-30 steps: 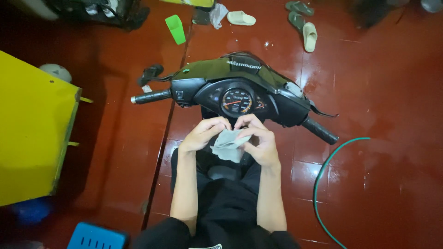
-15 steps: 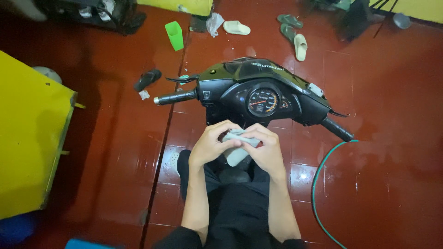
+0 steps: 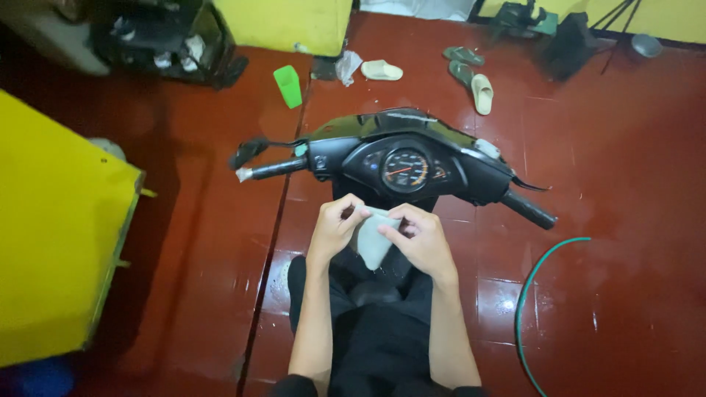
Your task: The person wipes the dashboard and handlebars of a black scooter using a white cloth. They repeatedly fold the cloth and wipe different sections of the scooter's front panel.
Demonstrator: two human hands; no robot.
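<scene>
Pale grey cloth, limp and light, sags between left hand and right hand, fingertips of both pinched on its top edge.

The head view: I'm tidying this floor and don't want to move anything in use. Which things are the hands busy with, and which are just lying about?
In hand:
left hand and right hand, both holding the pale cloth
black scooter the person sits on

Lying about:
green cup
beige sandals
green sandals
green hose
yellow box
</scene>
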